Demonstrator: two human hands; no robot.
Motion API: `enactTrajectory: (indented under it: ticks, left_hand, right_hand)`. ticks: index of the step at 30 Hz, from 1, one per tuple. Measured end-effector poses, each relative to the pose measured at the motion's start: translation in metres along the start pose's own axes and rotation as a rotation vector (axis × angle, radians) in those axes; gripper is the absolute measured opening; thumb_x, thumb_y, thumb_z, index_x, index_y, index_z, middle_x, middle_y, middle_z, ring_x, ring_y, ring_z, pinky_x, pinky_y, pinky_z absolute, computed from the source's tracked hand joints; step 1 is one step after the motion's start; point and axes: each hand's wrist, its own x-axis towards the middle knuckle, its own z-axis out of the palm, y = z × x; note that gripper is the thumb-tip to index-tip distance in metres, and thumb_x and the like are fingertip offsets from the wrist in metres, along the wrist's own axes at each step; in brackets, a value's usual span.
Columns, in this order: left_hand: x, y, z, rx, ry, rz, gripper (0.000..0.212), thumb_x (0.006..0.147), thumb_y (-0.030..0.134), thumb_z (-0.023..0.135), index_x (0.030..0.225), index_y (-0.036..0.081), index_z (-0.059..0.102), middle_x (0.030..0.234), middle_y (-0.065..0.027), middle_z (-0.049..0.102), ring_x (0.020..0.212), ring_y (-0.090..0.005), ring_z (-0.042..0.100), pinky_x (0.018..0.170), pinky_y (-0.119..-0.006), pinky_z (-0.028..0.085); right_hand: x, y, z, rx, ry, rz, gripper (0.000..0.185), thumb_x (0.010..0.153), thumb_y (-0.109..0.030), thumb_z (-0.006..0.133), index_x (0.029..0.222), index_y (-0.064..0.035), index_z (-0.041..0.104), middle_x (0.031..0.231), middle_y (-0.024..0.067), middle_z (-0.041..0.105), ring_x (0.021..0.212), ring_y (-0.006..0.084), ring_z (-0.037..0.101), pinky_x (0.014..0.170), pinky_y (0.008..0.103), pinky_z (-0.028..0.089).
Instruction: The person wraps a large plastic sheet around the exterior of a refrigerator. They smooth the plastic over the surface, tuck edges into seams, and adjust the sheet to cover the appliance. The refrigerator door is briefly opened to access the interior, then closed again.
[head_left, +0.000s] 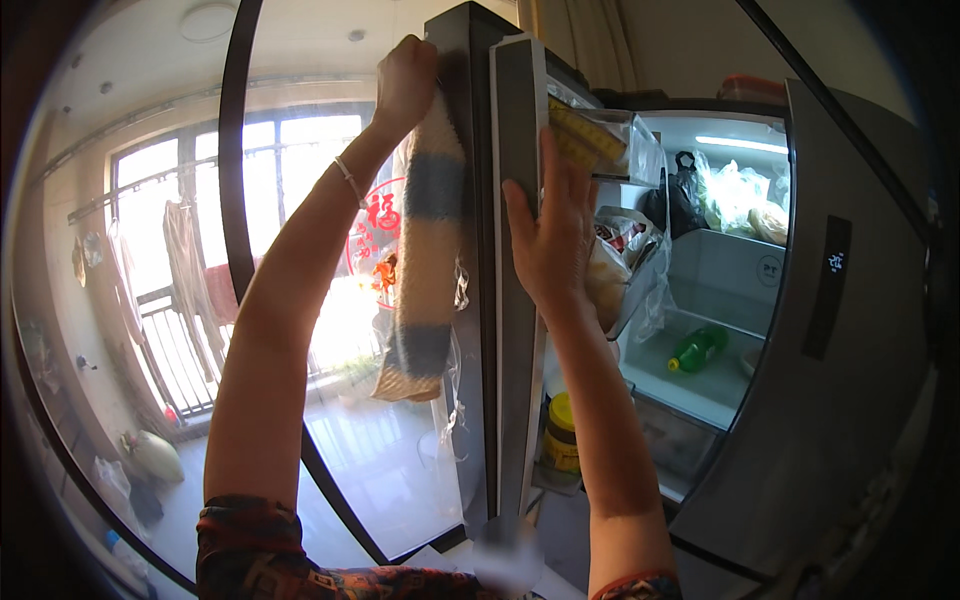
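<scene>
My left hand (407, 84) is raised at the upper outer side of the open refrigerator door (517, 270), its fingers closed on a knitted cloth (425, 266). Blue and cream bands run across the cloth, which hangs down along the door's outer face. On the door's inner side, my right hand (553, 240) rests flat near the edge, thumb apart from the other fingers. Its fingertips lie in front of a clear door bin (645, 154) with a yellow item in it. Just behind this hand, another bin holds bagged food (615, 247).
Inside the lit refrigerator are plastic bags (739, 199) and a green bottle (699, 349) lying on its side. A yellow-lidded jar (561, 435) stands in a low door bin. The other door (832, 420) is closed. A glass panel (352, 465) stands left, with a balcony beyond.
</scene>
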Motion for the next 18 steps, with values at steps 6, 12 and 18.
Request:
enactTrajectory:
  ticks: [6, 12, 18]
  left_hand:
    - [-0.006, 0.020, -0.002, -0.390, -0.075, -0.297, 0.031, 0.090, 0.028, 0.050, 0.078, 0.000, 0.055, 0.070, -0.0088, 0.056, 0.064, -0.0185, 0.054, 0.059, -0.032, 0.042]
    - [-0.019, 0.014, -0.011, -0.607, -0.119, -0.518, 0.029, 0.092, 0.030, 0.050, 0.081, 0.004, 0.055, 0.074, -0.0029, 0.059, 0.060, -0.0102, 0.052, 0.055, -0.025, 0.042]
    - [-0.058, -0.003, 0.015, -0.623, 0.105, -0.630, 0.027, 0.086, 0.021, 0.046, 0.083, -0.003, 0.057, 0.082, -0.0107, 0.065, 0.068, -0.0211, 0.061, 0.065, -0.031, 0.049]
  right_hand:
    - [0.004, 0.006, -0.006, -0.057, 0.042, -0.067, 0.058, 0.082, -0.013, 0.062, 0.135, -0.0041, 0.038, 0.114, 0.0173, 0.048, 0.102, 0.0370, 0.047, 0.086, 0.0453, 0.042]
    - [0.004, 0.005, -0.009, -0.017, -0.009, -0.028, 0.058, 0.083, -0.015, 0.061, 0.135, -0.0034, 0.038, 0.115, 0.0190, 0.048, 0.105, 0.0386, 0.047, 0.091, 0.0452, 0.039]
    - [0.008, 0.014, -0.020, -0.041, -0.048, -0.031, 0.057, 0.085, -0.017, 0.060, 0.135, -0.0034, 0.038, 0.118, 0.0208, 0.048, 0.110, 0.0385, 0.046, 0.095, 0.0464, 0.035]
